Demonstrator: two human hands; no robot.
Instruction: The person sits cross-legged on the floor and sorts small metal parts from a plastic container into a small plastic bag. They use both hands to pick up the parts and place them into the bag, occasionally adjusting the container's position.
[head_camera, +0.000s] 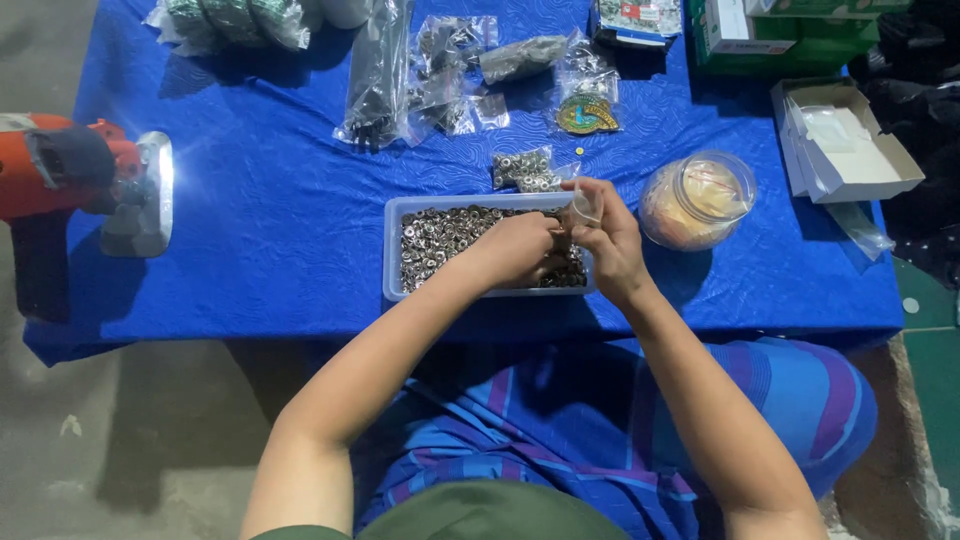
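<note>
A shallow clear plastic tray (394, 250) full of small metal rings sits on the blue cloth (270, 200) in front of me. My left hand (517, 246) reaches into the tray with fingers pinched among the rings. My right hand (607, 235) hovers over the tray's right end and holds a small clear plastic bag (586, 207) upright between its fingers. The two hands nearly touch. A small filled bag of rings (524, 168) lies just behind the tray.
A clear round jar (697, 199) stands right of the tray. An open white box (845, 140) and green boxes (780, 30) sit at the back right. Several plastic bags of parts (440, 70) lie at the back. An orange work lamp (90, 180) shines at the left edge.
</note>
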